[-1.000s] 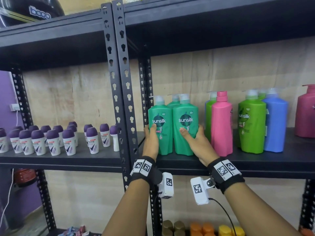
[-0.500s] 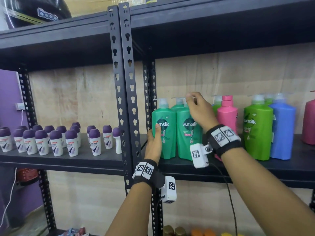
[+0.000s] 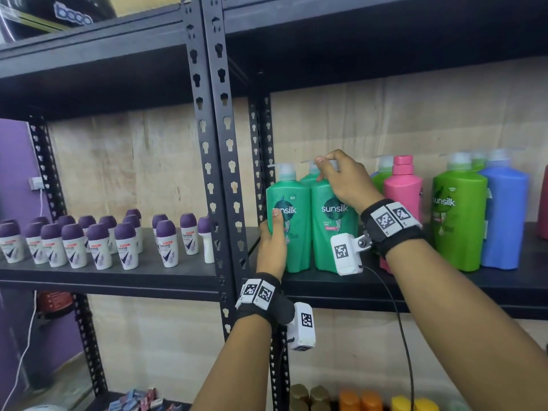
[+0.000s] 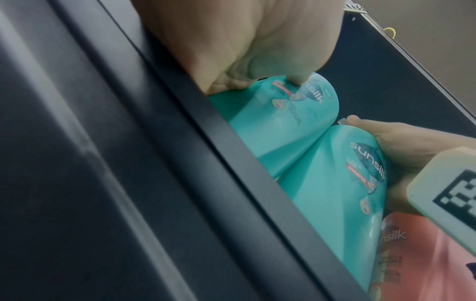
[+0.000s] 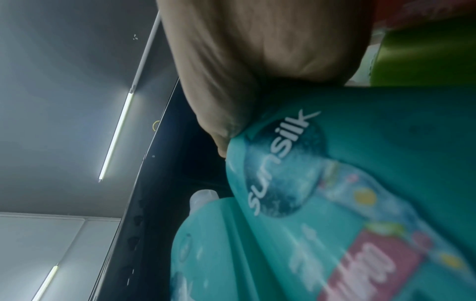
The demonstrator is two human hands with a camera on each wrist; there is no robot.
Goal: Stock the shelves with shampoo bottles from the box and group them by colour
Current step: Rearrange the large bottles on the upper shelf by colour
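Three teal-green Sunsilk shampoo bottles stand at the left end of the black shelf (image 3: 326, 287). My left hand (image 3: 274, 235) grips the lower left side of the front left bottle (image 3: 292, 229), thumb on its label. My right hand (image 3: 338, 179) pinches the pump head of the front right teal bottle (image 3: 329, 229). A third teal bottle (image 3: 310, 178) stands behind them. In the left wrist view my left hand (image 4: 257, 67) holds the teal bottle (image 4: 278, 122). In the right wrist view my right hand (image 5: 244, 71) sits above the teal bottle (image 5: 360, 183).
Right of the teal group stand a pink bottle (image 3: 403, 191), lime-green bottles (image 3: 458, 221), a blue bottle (image 3: 504, 221) and a dark pink one (image 3: 544, 203) at the frame edge. Purple-capped roll-ons (image 3: 98, 244) fill the left bay. A perforated upright (image 3: 219, 161) divides the bays.
My right hand has risen from the right teal bottle's body to its pump head and now pinches it. My left hand stays on the left bottle.
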